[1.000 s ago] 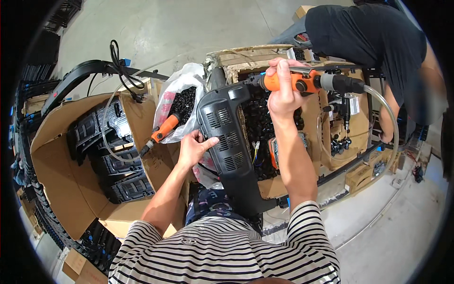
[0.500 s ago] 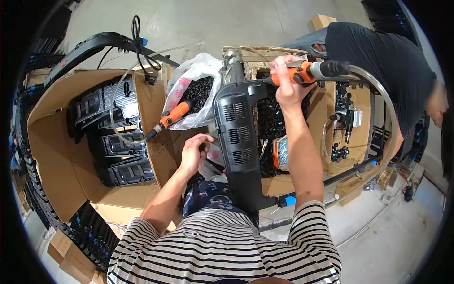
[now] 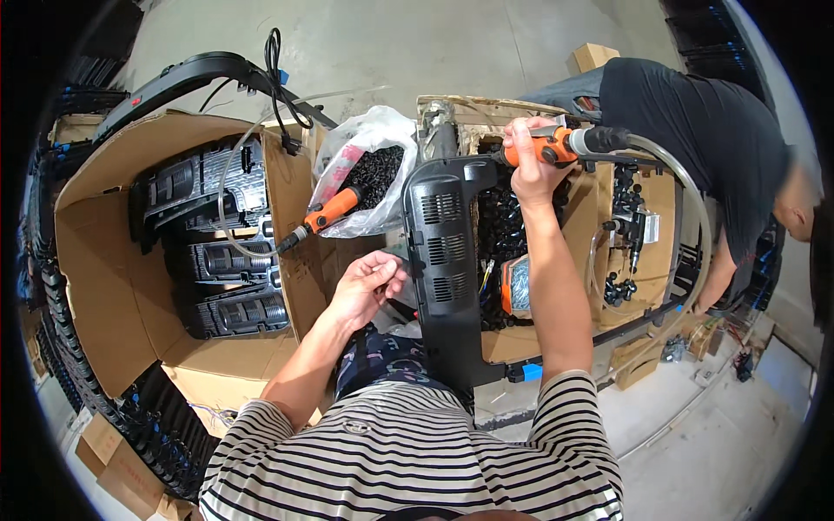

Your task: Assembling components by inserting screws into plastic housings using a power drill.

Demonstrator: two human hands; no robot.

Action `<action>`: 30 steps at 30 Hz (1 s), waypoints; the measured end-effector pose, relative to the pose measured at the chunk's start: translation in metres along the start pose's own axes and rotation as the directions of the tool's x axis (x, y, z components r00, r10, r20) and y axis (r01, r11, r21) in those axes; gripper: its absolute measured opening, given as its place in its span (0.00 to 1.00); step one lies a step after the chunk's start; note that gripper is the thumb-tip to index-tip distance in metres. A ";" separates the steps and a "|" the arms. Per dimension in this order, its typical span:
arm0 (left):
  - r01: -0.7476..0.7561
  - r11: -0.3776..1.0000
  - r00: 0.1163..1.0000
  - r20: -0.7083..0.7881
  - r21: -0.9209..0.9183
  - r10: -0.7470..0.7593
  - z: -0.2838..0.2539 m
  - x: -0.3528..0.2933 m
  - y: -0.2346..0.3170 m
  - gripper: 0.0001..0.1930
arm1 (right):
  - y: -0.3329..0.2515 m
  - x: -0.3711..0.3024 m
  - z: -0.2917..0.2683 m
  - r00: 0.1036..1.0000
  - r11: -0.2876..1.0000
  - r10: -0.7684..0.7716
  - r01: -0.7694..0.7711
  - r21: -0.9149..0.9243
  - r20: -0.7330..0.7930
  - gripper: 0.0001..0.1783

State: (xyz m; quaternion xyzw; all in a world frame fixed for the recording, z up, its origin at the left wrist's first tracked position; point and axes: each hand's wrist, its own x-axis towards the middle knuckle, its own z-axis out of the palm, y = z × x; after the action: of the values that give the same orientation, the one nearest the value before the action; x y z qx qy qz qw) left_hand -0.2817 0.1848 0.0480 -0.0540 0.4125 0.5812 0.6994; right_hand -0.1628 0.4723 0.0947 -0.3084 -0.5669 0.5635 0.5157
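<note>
In my right hand (image 3: 537, 174) is an orange air screwdriver (image 3: 546, 148), its nose pointing left at the far end of a black plastic cover (image 3: 447, 273). The cover has slotted vents and stands lengthwise in front of me. A clear hose (image 3: 691, 178) runs from the tool's back end to the right. Beside the cover's left edge, my left hand (image 3: 369, 285) is closed, thumb pressed to curled fingers; what they hold, if anything, is too small to make out. A second orange air screwdriver (image 3: 330, 211) lies against a clear bag (image 3: 387, 130) of small black parts.
At left stands an open cardboard box (image 3: 109, 286) with vented black covers (image 3: 234, 260). Beyond my right forearm, a cardboard tray (image 3: 667, 213) carries black parts and another driver-like tool (image 3: 638, 234). A co-worker in dark clothing (image 3: 695, 130) bends over at the far right.
My left hand has turned, its thumb and closed fingers now showing, and moved slightly nearer the cover's edge. My right hand still grips the screwdriver near the same spot. The view shifted slightly.
</note>
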 end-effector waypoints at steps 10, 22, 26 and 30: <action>-0.031 0.994 0.999 0.036 -0.109 0.035 0.056 0.029 0.015 0.08 | -0.044 -0.035 -0.001 0.995 0.996 -0.066 0.070 0.047 -0.076 0.09; 0.084 0.947 0.967 0.254 -0.311 -0.002 0.069 0.047 0.005 0.08 | -0.103 -0.095 0.013 0.990 0.919 0.121 -0.082 0.386 -0.077 0.13; 0.093 0.928 0.970 0.241 -0.360 -0.004 0.068 0.045 0.004 0.09 | -0.098 -0.097 0.016 0.985 0.916 0.133 -0.081 0.393 -0.107 0.12; 0.114 0.905 0.971 0.238 -0.410 -0.014 0.065 0.047 0.005 0.09 | -0.095 -0.098 0.023 0.978 0.920 0.142 -0.075 0.385 -0.150 0.12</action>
State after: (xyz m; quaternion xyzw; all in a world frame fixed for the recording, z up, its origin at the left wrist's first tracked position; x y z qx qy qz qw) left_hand -0.2531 0.2585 0.0629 -0.1497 0.1921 0.6352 0.7329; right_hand -0.1346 0.3571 0.1660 -0.2827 -0.3825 0.6604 0.5810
